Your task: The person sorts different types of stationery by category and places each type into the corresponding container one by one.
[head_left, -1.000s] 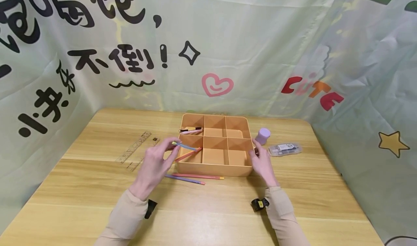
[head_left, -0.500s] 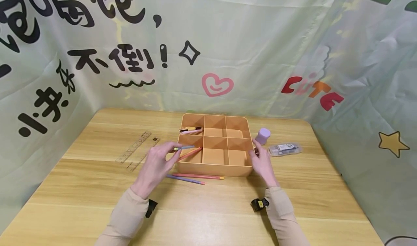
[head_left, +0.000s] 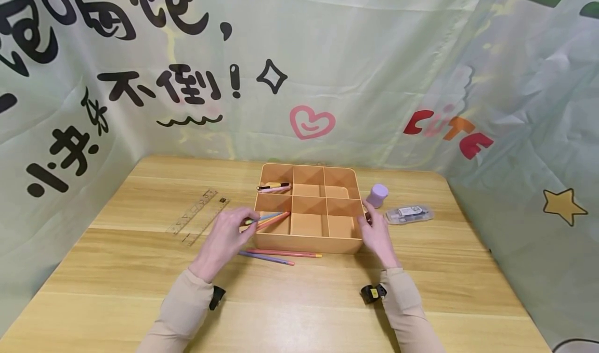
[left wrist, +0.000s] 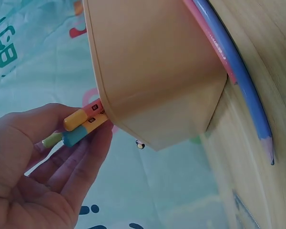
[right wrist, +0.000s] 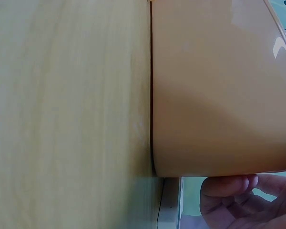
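Observation:
An orange divided tray [head_left: 343, 246] stands mid-table. My left hand [head_left: 242, 220] pinches the back end of a blue pencil [head_left: 267, 218], which slants into the tray's near-left compartment beside an orange-red pencil [head_left: 277, 219]. In the left wrist view my left hand [left wrist: 74, 143] curls round the coloured pencil ends [left wrist: 83, 125] at the tray's corner [left wrist: 152, 71]. My right hand [head_left: 368, 222] holds the tray's right wall near the front corner; its fingers [right wrist: 229, 187] show beside the tray wall [right wrist: 219, 95].
A pink pencil [head_left: 285, 252] and a purple pencil [head_left: 268, 258] lie on the table before the tray. Two clear rulers [head_left: 194, 218] lie to the left. A lilac cylinder [head_left: 377, 195] and a clear case [head_left: 408, 213] sit right of the tray. Pens [head_left: 273, 187] lie in the far-left compartment.
My left hand has lowered the blue pencil from above the rim down into the near-left compartment, beside the orange-red one. The right hand and tray have stayed put.

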